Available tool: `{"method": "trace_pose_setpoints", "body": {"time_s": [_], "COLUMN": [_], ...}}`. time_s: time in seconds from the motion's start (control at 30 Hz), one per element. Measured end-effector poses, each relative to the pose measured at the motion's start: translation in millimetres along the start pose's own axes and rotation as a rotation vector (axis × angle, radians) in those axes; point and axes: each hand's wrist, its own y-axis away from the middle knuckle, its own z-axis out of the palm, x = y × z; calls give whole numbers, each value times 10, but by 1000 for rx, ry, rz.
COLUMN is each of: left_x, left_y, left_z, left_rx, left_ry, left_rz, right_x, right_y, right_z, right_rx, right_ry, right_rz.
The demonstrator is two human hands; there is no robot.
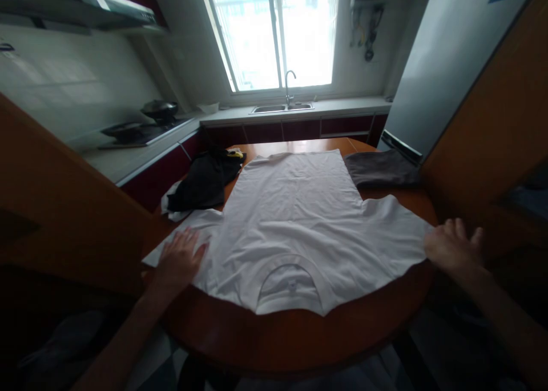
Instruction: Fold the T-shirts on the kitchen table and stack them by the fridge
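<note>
A white T-shirt [295, 220] lies spread flat on a round wooden table [299, 334], its collar toward me and its hem toward the window. My left hand [180, 260] rests flat on the left sleeve, fingers spread and open. At the tip of the right sleeve, by the table's right edge, my right hand [451, 245] has its fingers loosely curled on the cloth.
A heap of dark clothes [205, 180] with a bit of white cloth lies at the table's back left. A folded dark brown garment [381, 168] lies at the back right. Beyond are a kitchen counter with a sink [282, 108], a stove with pans [145, 125] and a fridge [436, 65].
</note>
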Motion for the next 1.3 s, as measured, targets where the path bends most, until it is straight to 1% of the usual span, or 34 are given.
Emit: {"method": "trace_pose_setpoints", "body": {"time_s": [0.07,0.1,0.17,0.23,0.3,0.4,0.47,0.5,0.53,0.57,0.6,0.63,0.67,0.7,0.77,0.83,0.87,0.93,1.03,1.13,1.2,1.23,1.3], "left_x": [191,286,439,520,539,554,616,668,732,806,885,966,1046,1120,1241,1311,1327,1325,1279,1218,1167,1135,1060], "left_y": [-56,-77,-92,-65,5,174,298,353,400,438,466,485,497,505,520,548,571,629,721,706,551,416,35], "left_z": [-50,-69,-92,-91,-75,-58,-83,-109,-144,-185,-228,-270,-305,-332,-353,-338,-326,-316,-375,-486,-510,-489,-372], "left_rx": [-36,-69,-138,-210,-281,-338,-341,-332,-320,-306,-289,-276,-272,-276,-311,-365,-387,-422,-476,-537,-505,-457,-320], "left_ry": [134,185,239,242,209,145,116,107,101,100,106,118,134,154,191,220,233,251,270,311,362,390,440], "left_rz": [228,312,423,487,529,552,560,565,573,582,592,606,626,650,706,755,769,778,788,827,797,750,613], "right_x": [-177,-288,-480,-545,-446,-119,52,80,58,-17,-144,-315,-517,-734,-1152,-1459,-1555,-1638,-1605,-1573,-1605,-1639,-1734], "right_y": [-31,-44,-46,-13,23,5,-51,-78,-95,-99,-84,-48,8,83,268,466,559,726,908,943,826,718,416], "right_z": [-6,9,77,175,265,316,267,220,162,95,25,-44,-111,-171,-268,-333,-356,-394,-459,-538,-579,-589,-579], "right_rx": [72,78,4,-66,-103,-125,-153,-148,-118,-64,1,68,98,80,-34,-182,-242,-338,-415,-458,-433,-395,-281], "right_ry": [6,-5,-62,-65,-32,9,35,50,64,71,63,40,-15,-86,-200,-255,-268,-269,-259,-281,-319,-341,-381], "right_rz": [-13,-19,-55,-47,-55,-105,-107,-93,-82,-86,-118,-193,-300,-423,-639,-803,-855,-903,-896,-890,-871,-852,-796]}}
